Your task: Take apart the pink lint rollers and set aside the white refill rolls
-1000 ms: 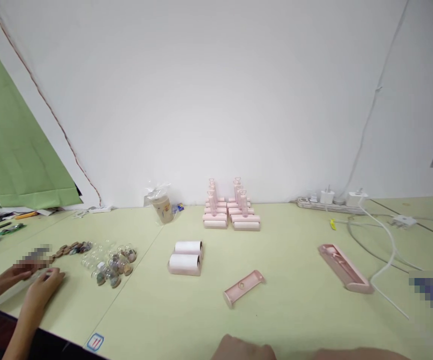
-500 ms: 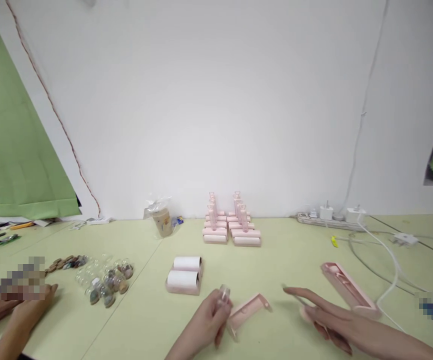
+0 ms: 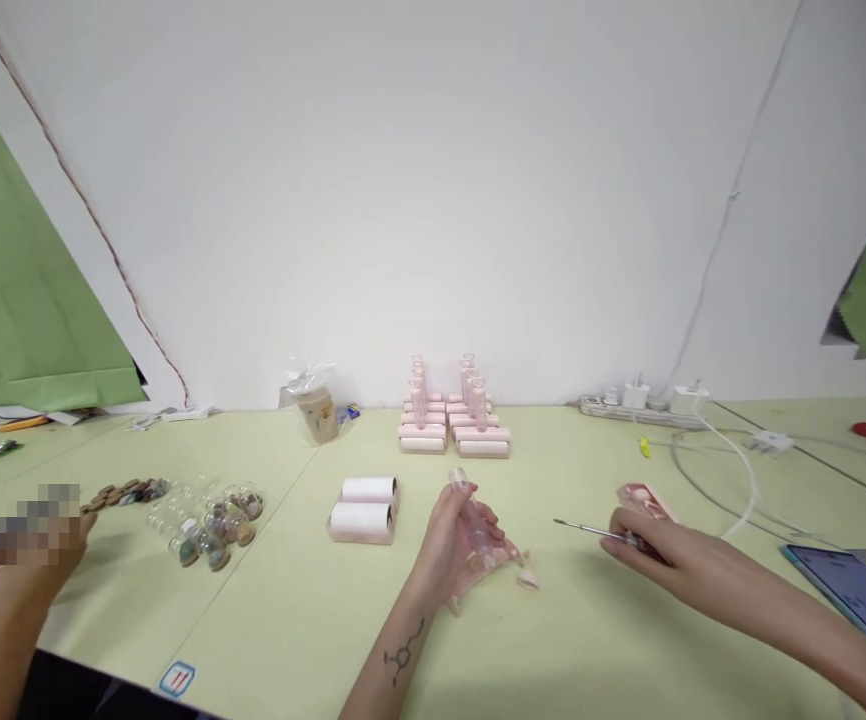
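The left hand has its fingers clenched round a pale pink plastic roller handle, just right of the two white paper rolls. The right hand pinches a thin metal tool. The tip could slip, possibly scratching plastic.

Two white rolls lay on the counter. Pink stacked rollers stood by the wall, near a wrapped cup and a power strip.

A small blue-framed sticker on the table edge shows red marks, unreadable.
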A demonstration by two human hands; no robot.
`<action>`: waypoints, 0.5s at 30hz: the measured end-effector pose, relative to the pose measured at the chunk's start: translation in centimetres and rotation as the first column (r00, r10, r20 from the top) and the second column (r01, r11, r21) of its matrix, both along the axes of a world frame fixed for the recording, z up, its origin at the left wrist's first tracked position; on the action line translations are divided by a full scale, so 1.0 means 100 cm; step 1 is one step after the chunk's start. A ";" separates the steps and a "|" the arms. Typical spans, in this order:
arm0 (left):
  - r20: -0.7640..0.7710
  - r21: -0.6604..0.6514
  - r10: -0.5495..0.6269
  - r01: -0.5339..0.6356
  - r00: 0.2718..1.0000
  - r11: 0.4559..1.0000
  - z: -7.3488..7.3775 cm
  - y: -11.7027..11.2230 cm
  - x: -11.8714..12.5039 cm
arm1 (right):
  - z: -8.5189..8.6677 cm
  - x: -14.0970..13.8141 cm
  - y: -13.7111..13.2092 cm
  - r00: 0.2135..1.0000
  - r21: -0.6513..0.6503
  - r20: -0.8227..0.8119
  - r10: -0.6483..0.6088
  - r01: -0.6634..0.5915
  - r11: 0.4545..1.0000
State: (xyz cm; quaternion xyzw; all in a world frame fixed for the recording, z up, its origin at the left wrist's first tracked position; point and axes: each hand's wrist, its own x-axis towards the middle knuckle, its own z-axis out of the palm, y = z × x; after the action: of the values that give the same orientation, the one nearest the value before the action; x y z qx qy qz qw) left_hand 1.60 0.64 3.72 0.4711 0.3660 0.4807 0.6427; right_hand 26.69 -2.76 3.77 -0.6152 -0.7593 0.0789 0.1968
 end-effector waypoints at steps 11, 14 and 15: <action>-0.634 0.319 0.251 -0.048 0.732 0.946 -0.043 0.004 -0.047 | -0.037 -0.094 0.015 0.880 -0.069 0.025 0.474 -0.472 0.879; -0.637 0.275 0.237 -0.070 0.734 0.959 -0.053 0.006 -0.058 | -0.043 -0.107 0.031 0.799 -0.088 0.147 0.583 -0.576 0.813; -0.639 0.262 0.228 -0.071 0.735 0.962 -0.056 0.006 -0.060 | -0.044 -0.106 0.035 0.796 -0.088 0.164 0.583 -0.577 0.812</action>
State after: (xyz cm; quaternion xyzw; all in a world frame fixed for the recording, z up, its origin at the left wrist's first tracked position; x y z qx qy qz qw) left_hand -4.42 1.28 -1.83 0.6478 0.5516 0.3697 0.3733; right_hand 16.10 0.70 -0.67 -0.3610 -0.9244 0.0912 0.0822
